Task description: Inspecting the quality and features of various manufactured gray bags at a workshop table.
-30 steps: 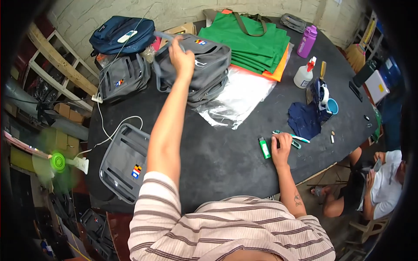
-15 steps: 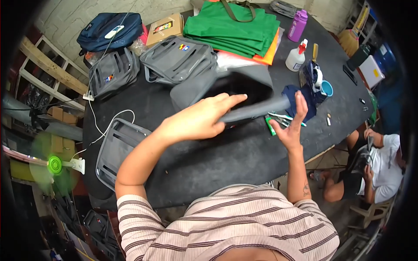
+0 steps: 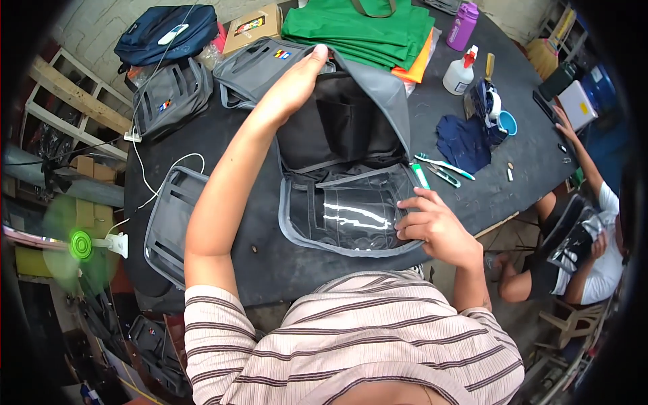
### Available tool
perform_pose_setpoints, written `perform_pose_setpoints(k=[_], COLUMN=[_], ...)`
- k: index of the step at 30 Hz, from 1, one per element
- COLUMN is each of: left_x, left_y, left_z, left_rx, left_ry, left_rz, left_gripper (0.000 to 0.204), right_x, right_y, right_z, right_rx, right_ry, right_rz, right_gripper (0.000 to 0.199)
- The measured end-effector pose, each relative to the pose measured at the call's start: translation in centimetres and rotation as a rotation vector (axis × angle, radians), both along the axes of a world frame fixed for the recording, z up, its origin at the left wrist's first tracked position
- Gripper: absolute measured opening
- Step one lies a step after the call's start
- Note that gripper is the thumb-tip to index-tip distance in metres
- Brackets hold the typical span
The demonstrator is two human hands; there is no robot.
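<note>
A grey backpack [image 3: 398, 101] lies opened on the black table, its black-lined main compartment facing me. Its front panel is folded down toward me and bears a clear plastic pocket [image 3: 351, 212] with grey edging. My left hand [image 3: 293, 88] is closed on the upper left rim of the backpack, thumb on top, with some fingers hidden. My right hand [image 3: 439, 226] lies on the right side of the clear pocket, fingers bent and slightly apart, fingertips touching the plastic. Just right of the backpack are a green-and-white toothbrush [image 3: 445, 165] and small green-handled snips [image 3: 444, 177].
Grey bags [image 3: 177, 101] and a navy backpack [image 3: 165, 37] stand at the back left. Folded green bags [image 3: 358, 34] lie behind. At right are a spray bottle [image 3: 460, 74], a purple bottle [image 3: 462, 27] and navy cloth [image 3: 462, 145]. A person [image 3: 607, 250] sits at lower right.
The blurred backpack has come to rest with its front panel folded down. My left hand moved up to its rim; my right came down onto the clear pocket. The seated person reached toward the table.
</note>
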State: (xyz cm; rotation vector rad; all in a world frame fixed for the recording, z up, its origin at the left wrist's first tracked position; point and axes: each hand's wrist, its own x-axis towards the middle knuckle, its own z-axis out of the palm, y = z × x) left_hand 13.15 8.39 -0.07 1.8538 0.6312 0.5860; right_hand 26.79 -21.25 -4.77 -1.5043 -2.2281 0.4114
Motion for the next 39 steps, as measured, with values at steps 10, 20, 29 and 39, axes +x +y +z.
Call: perform_pose_setpoints(k=[10,20,29,39], left_x=[-0.2,-2.2,-3.2,-2.5], left_y=[-0.4,-5.5,-9.5,-8.9], left_z=[-2.7,-3.5,-3.0,-2.9], left_rx=[0.186,0.608,0.550,0.661], left_ry=[-0.303,-0.117,-0.159,-0.078], left_rz=[0.158,0.061,0.082,0.110], left_gripper=[0.019,0.048,0.053,0.047], right_x=[1.1,1.3,-0.6,-4.2], right_y=[-0.3,0.0,2.4,4.6], right_z=[0.1,0.1,1.8,-3.8], right_rx=[-0.099,-0.149,-0.495,-0.156], right_ry=[-0.008,-0.086,-0.119,-0.437], right_rz=[-0.017,0.013,-0.143,-0.109], right_gripper=[0.029,0.026,0.061,0.057])
